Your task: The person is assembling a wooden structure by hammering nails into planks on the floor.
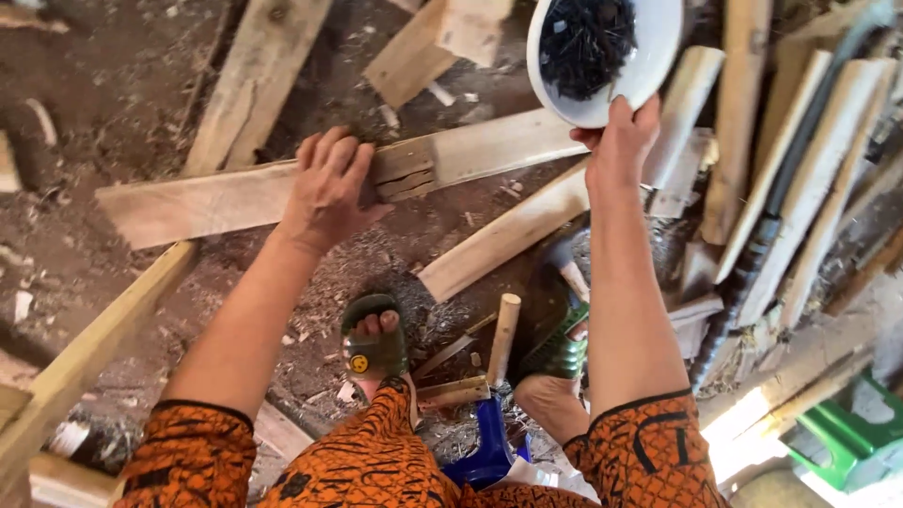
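The left hand (327, 188) lies flat, fingers spread, on a rough pale plank (235, 198), pressing it to the dirt, likely to steady it. The right hand (621, 141) grips the rim of a smooth white bowl (649, 56), tilted and held up, full of thin black nails (585, 42). 2 sandalled feet flank a wooden-handled tool (503, 337) amid splintery offcuts.

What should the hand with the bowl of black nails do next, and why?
Probably set the white bowl down on the ground. It is tilted in the right hand, so the nails could spill, while the left hand already rests on the plank.
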